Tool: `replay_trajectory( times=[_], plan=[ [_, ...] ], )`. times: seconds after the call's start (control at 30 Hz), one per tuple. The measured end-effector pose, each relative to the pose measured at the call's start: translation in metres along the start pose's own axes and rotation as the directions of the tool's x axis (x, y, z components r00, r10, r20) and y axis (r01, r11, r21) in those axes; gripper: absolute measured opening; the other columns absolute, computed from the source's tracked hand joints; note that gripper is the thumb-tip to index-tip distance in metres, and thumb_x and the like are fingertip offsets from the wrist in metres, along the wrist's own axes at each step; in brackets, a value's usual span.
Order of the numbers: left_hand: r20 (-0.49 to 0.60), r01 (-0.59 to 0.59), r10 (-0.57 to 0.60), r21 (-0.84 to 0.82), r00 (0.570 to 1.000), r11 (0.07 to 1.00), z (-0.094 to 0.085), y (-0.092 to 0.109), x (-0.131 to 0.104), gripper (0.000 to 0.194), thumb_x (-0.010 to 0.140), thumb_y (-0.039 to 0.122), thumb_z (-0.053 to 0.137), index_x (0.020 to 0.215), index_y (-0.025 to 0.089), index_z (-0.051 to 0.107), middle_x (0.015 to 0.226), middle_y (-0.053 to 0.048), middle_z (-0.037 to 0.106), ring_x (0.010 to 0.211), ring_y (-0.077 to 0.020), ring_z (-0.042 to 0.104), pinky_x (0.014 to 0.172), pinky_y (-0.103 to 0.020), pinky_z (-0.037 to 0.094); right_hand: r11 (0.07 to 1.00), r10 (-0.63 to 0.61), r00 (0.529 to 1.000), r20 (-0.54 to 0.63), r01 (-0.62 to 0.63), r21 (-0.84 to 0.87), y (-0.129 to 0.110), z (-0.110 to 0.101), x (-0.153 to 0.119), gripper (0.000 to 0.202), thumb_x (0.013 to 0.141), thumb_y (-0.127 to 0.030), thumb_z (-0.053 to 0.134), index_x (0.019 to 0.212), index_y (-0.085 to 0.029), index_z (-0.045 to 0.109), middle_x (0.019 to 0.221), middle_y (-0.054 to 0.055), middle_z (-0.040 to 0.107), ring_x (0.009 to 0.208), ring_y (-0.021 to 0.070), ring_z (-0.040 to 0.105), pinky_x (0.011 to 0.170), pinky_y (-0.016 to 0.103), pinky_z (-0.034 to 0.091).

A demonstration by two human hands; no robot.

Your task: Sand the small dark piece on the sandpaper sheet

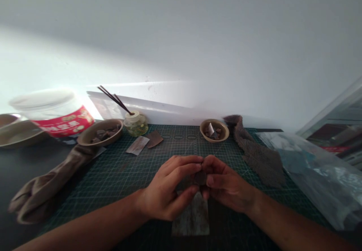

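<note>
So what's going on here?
A person is holding a small dark, roundish piece between the fingers of the left hand and right hand, just above a worn, pale sheet on the green cutting mat. Similar dark pieces sit in the left bowl and right bowl behind. A rumpled grey cloth lies to the right.
</note>
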State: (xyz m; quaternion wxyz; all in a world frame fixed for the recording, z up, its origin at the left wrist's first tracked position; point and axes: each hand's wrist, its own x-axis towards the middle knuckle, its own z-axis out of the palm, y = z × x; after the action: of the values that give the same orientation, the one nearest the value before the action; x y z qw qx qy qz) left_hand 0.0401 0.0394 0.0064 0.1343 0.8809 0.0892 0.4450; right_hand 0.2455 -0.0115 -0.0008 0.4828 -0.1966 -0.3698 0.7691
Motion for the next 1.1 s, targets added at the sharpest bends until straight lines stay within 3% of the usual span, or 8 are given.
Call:
replay_trajectory(
  times=[0.13,0.27,0.5,0.67,0.83,1.1],
  plan=[
    [-0.032,-0.027,0.029,0.051,0.999,0.998,0.003,-0.004,-0.001,0.031,0.096,0.023,0.063,0.125,0.016,0.056,0.12,-0.015,0.068,0.107,-0.0217,0.067,0.09,-0.035,0.055,1.0,0.003,1.0,0.028,-0.003,0.0,0.0,-0.002,0.001,0.025,0.083,-0.027,0.085,0.098,-0.023,0.066,0.093,-0.002,0.072,0.069,0.0109,0.07,0.065,0.023,0.056],
    [-0.036,0.031,-0.026,0.146,0.999,0.989,0.005,-0.006,0.0,0.023,0.099,0.025,0.061,0.121,0.018,0.057,0.117,-0.012,0.071,0.105,-0.0206,0.069,0.089,-0.034,0.054,0.999,-0.02,0.999,-0.031,0.019,-0.039,-0.001,0.0,0.001,0.026,0.085,-0.029,0.083,0.1,-0.021,0.065,0.088,-0.003,0.071,0.069,0.0125,0.072,0.068,0.025,0.057],
    [-0.038,0.072,-0.065,0.213,0.997,0.974,0.01,-0.009,0.0,0.018,0.1,0.025,0.062,0.117,0.021,0.059,0.114,-0.009,0.074,0.103,-0.0202,0.071,0.088,-0.035,0.053,0.953,-0.127,0.984,-0.127,0.085,-0.292,0.003,0.005,0.005,0.036,0.082,-0.038,0.084,0.099,-0.021,0.057,0.083,-0.003,0.067,0.064,0.0113,0.068,0.064,0.024,0.052],
    [-0.015,0.098,-0.097,0.256,0.995,0.962,0.018,-0.017,-0.001,0.016,0.1,0.028,0.061,0.115,0.023,0.06,0.114,-0.007,0.074,0.103,-0.0207,0.07,0.09,-0.036,0.052,0.853,-0.237,0.941,-0.243,0.082,-0.515,0.007,-0.001,0.011,0.042,0.081,-0.053,0.079,0.094,-0.022,0.055,0.075,-0.004,0.064,0.056,0.0138,0.065,0.055,0.026,0.048],
    [0.008,0.181,-0.195,0.326,0.981,0.928,0.027,-0.026,0.003,0.029,0.097,0.031,0.063,0.125,0.022,0.058,0.12,-0.008,0.071,0.113,-0.0244,0.066,0.096,-0.04,0.053,0.766,-0.365,0.89,-0.274,0.119,-0.632,0.004,-0.016,0.019,0.04,0.089,-0.06,0.068,0.093,-0.022,0.055,0.085,0.001,0.069,0.054,0.0143,0.064,0.05,0.027,0.044],
    [0.056,0.234,-0.28,0.408,0.958,0.882,0.032,-0.027,0.009,0.026,0.101,0.033,0.061,0.122,0.017,0.064,0.121,-0.009,0.067,0.107,-0.0228,0.066,0.094,-0.046,0.057,0.495,-0.526,0.828,-0.195,0.112,-0.861,-0.003,-0.03,0.021,0.043,0.096,-0.067,0.051,0.09,-0.024,0.054,0.065,-0.003,0.061,0.047,0.017,0.056,0.048,0.031,0.043]
  ],
)
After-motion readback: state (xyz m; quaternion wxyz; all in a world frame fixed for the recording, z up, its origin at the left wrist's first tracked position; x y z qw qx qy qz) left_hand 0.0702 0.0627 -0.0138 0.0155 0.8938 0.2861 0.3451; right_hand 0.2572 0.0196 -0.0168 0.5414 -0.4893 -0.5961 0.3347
